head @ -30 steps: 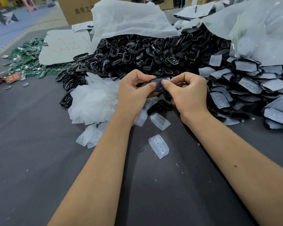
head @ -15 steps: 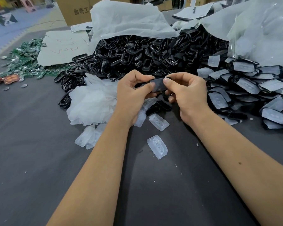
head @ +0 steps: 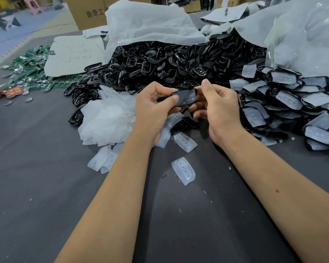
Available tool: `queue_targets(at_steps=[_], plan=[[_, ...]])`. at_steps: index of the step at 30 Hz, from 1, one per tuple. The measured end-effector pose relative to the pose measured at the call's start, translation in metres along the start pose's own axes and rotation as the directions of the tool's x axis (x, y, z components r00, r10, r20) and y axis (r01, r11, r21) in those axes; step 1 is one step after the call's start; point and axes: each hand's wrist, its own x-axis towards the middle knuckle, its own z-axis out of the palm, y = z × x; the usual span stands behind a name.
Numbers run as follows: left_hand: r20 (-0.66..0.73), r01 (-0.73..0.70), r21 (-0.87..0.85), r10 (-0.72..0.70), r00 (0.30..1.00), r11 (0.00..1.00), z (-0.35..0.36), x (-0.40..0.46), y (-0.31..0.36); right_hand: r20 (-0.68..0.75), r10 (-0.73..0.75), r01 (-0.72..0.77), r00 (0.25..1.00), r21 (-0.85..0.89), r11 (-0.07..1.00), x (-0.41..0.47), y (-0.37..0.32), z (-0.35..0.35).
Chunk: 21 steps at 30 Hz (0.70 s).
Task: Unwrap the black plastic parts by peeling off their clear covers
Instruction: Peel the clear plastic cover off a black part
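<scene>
A black plastic part with a clear cover (head: 185, 97) is held between both hands above the table. My left hand (head: 154, 109) grips its left end, thumb pressed on top. My right hand (head: 219, 105) holds the right end with curled fingers, its thumb lifted off the cover. A pile of covered black parts (head: 289, 103) lies at the right. A big heap of bare black parts (head: 169, 63) lies behind the hands. Peeled clear covers (head: 106, 118) are heaped at the left, and loose ones (head: 183, 170) lie near my forearms.
The dark grey table (head: 36, 168) stretches out in front. Green circuit boards (head: 29, 65) lie at the far left beside a white card (head: 74, 56). White plastic bags (head: 146, 25) drape over the black heap, and a cardboard box (head: 87, 12) stands behind.
The covered part has tilted so its clear face shows toward me. My right thumb has lifted off the part's top, and both hands have stayed in place.
</scene>
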Motion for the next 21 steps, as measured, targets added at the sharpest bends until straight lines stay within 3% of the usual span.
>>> queue_targets(at_steps=[5, 12, 21], plan=[[-0.025, 0.009, -0.016, -0.009, 1.0, 1.0, -0.0003, 0.0003, 0.0, 0.016, -0.038, 0.039, 0.999, -0.098, 0.994, -0.0006, 0.0026, -0.001], [0.028, 0.03, -0.048, -0.029, 0.999, 0.998, -0.001, -0.0015, 0.0035, 0.024, -0.031, 0.034, 0.999, -0.095, 0.995, -0.0003, 0.0036, -0.0024], [-0.021, 0.012, -0.005, -0.012, 1.0, 1.0, 0.0, -0.0018, 0.0032, 0.053, -0.023, 0.025, 0.998, -0.039, 0.999, -0.0009, 0.0019, -0.0018]])
